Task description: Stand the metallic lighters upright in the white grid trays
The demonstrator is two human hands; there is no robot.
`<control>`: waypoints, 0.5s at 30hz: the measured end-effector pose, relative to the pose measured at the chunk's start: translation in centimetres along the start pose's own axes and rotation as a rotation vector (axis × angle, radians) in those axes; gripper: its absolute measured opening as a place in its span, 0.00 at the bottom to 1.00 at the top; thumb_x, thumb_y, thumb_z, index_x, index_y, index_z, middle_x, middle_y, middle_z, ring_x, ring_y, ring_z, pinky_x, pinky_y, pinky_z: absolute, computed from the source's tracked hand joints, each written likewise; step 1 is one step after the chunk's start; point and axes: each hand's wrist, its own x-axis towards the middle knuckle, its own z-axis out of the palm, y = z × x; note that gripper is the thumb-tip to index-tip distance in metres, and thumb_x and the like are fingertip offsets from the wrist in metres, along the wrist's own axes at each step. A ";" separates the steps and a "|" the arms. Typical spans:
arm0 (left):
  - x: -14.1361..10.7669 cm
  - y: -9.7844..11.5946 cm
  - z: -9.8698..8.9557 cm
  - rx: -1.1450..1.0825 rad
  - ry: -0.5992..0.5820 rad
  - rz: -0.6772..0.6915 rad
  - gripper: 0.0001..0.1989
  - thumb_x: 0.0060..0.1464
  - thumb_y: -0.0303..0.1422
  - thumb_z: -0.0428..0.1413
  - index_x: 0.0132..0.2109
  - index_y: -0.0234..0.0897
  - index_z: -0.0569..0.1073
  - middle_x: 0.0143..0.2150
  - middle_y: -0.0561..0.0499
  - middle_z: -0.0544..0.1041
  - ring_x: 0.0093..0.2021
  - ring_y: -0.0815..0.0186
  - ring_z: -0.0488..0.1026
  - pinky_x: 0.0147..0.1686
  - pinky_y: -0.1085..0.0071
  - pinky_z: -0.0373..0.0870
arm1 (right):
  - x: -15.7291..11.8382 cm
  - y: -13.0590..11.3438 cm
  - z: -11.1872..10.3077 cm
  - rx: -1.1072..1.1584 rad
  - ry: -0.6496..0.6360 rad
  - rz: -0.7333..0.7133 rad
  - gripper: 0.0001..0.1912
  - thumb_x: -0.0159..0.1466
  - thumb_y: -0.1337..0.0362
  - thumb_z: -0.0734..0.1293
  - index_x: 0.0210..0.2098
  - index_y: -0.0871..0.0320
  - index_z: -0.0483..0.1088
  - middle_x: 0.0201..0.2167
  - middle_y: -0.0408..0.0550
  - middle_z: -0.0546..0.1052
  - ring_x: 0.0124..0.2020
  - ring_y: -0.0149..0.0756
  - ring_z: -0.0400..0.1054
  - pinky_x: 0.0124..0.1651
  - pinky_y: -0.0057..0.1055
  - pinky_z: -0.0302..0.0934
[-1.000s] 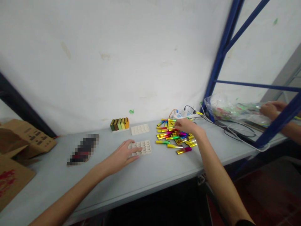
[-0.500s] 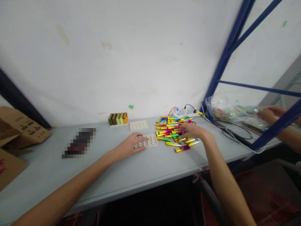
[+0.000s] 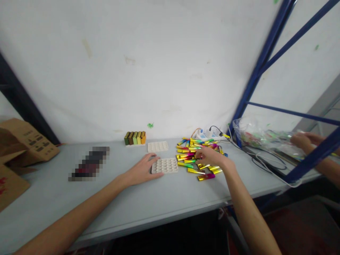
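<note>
My left hand (image 3: 145, 170) rests at the left side of a white tray (image 3: 165, 165) with rows of round holes, thumb along the near edge and fingers at the far corner. Over a loose pile of shiny gold and multicoloured lighters (image 3: 186, 164), my right hand (image 3: 208, 156) has its fingers bent down and together; whatever they pinch is too small to make out. Behind the near tray lies a second white tray (image 3: 158, 146). Left of that one, a tray filled with upright green, brown and orange lighters (image 3: 135, 138) stands by the wall.
Cardboard boxes (image 3: 32, 141) stand at the left, near a pixelated dark item (image 3: 91, 163). Behind the pile are a power strip (image 3: 209, 134) and cables. A blue metal frame (image 3: 243, 102) rises at the right, with plastic bags (image 3: 252, 131) and another person's hands (image 3: 305, 140) beyond.
My left hand has slid back from over the near tray to its left edge, uncovering the holes. My right hand has shifted slightly left over the pile. The view has tilted a little.
</note>
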 end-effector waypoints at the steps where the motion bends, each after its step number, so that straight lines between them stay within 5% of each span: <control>1: 0.1 0.0 0.0 0.002 -0.003 0.007 0.36 0.59 0.56 0.60 0.65 0.37 0.72 0.67 0.38 0.68 0.67 0.48 0.68 0.69 0.55 0.64 | 0.3 0.0 -0.3 0.005 0.030 -0.015 0.07 0.65 0.62 0.73 0.41 0.58 0.81 0.41 0.50 0.84 0.40 0.40 0.76 0.39 0.29 0.63; 4: 0.3 -0.1 -0.2 0.019 -0.041 0.009 0.37 0.59 0.58 0.60 0.65 0.38 0.71 0.68 0.37 0.66 0.68 0.46 0.67 0.69 0.52 0.64 | 2.9 0.4 -1.0 -0.048 0.126 0.011 0.14 0.72 0.58 0.67 0.44 0.59 0.81 0.42 0.53 0.84 0.41 0.41 0.77 0.43 0.31 0.66; 8: 0.5 -0.3 -0.4 0.022 -0.065 -0.014 0.38 0.59 0.60 0.58 0.66 0.40 0.70 0.70 0.38 0.62 0.68 0.45 0.67 0.70 0.52 0.63 | 8.4 1.8 -1.0 -0.173 0.187 0.167 0.20 0.70 0.74 0.62 0.58 0.68 0.76 0.58 0.65 0.79 0.60 0.45 0.72 0.61 0.32 0.60; 15: 0.5 -0.5 -0.3 0.001 -0.095 -0.019 0.40 0.59 0.63 0.56 0.67 0.40 0.69 0.70 0.37 0.63 0.69 0.45 0.67 0.70 0.52 0.63 | 10.1 3.7 1.4 -0.199 0.164 0.286 0.20 0.71 0.73 0.59 0.55 0.70 0.78 0.53 0.70 0.81 0.53 0.46 0.77 0.57 0.33 0.63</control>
